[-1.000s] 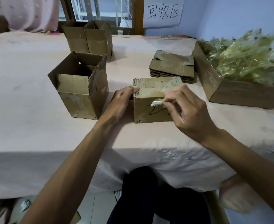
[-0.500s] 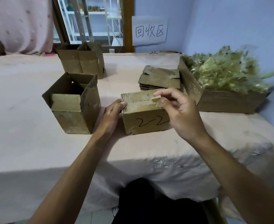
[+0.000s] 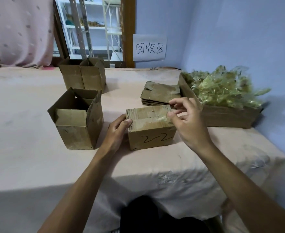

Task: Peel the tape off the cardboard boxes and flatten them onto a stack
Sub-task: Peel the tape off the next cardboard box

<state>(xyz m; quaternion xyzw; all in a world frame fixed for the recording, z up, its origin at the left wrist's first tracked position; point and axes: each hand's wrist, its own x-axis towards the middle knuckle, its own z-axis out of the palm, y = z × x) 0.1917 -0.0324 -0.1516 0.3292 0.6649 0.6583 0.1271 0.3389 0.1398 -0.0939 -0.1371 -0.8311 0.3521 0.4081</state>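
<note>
On the table (image 3: 29, 132), left hand (image 3: 117, 132) grips the taped box (image 3: 151, 132) at its left edge, fingers curled. Right hand (image 3: 187, 123) thumb and forefinger pinch the clear tape (image 3: 162, 117) on top.

Dead center: the 2-2 box (image 3: 152, 132), flaps shut, wrinkly clear tape (image 3: 161, 117) across its top. There's an open box (image 3: 77, 120) to its left, a second open box (image 3: 82, 76) above that, and the flattened stack (image 3: 160, 94) just up-right of center.

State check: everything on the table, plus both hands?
2-2 box: closed, taped.
tape: on top seam, right end pinched.
left hand: grips 2-2 box's left end.
right hand: pinches tape.
near box: upright, open.
far box: upright, open.
stack: flattened.
scrap box: heaped full.
</note>
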